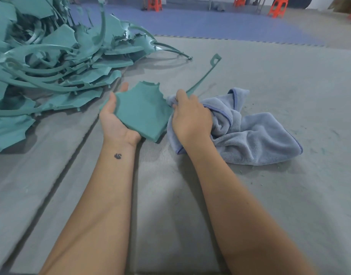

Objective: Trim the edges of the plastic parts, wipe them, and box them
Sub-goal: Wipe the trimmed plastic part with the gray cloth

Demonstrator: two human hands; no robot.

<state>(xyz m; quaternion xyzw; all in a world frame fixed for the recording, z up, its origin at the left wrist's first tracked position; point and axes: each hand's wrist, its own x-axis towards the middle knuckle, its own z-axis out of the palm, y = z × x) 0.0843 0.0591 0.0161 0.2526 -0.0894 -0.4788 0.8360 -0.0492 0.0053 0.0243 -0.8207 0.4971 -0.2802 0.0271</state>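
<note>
A flat teal plastic part [143, 110] with a jagged far edge and a long thin arm ending in a small loop [215, 60] lies across my left hand [115, 120], palm up, thumb curled over its left edge. My right hand [190, 118] grips a bunched part of a light blue cloth [250, 135] against the part's right edge, where the thin arm begins. The rest of the cloth trails on the mat to the right.
A large heap of teal plastic parts and curved strips [51, 62] fills the left and far left. Grey foam mats [190, 195] cover the floor, with a seam running under my left arm. Blue mats and orange stools [277, 7] stand far back.
</note>
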